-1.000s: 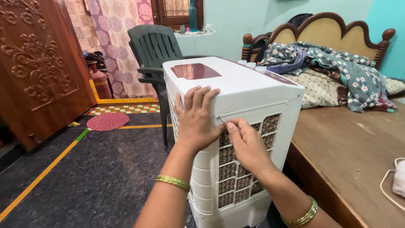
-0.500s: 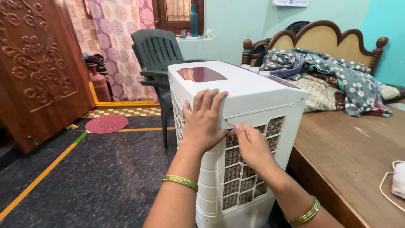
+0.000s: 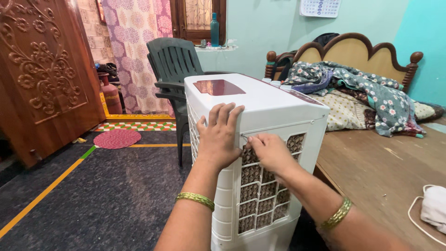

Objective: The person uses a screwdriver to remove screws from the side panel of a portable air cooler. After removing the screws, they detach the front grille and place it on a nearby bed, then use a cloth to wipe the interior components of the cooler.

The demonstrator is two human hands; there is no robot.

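Nearest, two forearms with gold bangles, reaching up to a white cooler (image 3: 260, 116) standing on the dark floor (image 3: 102, 195) just beside a wooden bed (image 3: 385, 172). Left hand (image 3: 218, 137) laid flat against the cooler's upper corner, fingers spread a little and hooked over the top edge. Right hand (image 3: 269, 151) touching the left, curled against the top of the honeycomb grille (image 3: 260, 195), fingertips drawn together and pinching something thin at the grille's upper rim; too small to tell what. Grille panel seated in the cooler's near face, brown pads showing through the white lattice. Maroon panel (image 3: 219, 87) set into the cooler's top.

Lower right, on the bare bed boards, a white cloth (image 3: 434, 207) with a white cord (image 3: 416, 221) looped round it. Farther along the bed, a heap of floral bedding (image 3: 367, 93) against the curved headboard (image 3: 357, 51).

Behind the cooler, a dark green plastic chair (image 3: 172, 62), close to touching it. Left of that, a round pink mat (image 3: 117, 138) on the floor, a red gas cylinder (image 3: 110, 93) by the carved wooden door (image 3: 42, 74), and a patterned curtain (image 3: 134, 42). Farthest back, a blue bottle (image 3: 214, 29) on the window ledge and a calendar (image 3: 320, 7) on the pale green wall.
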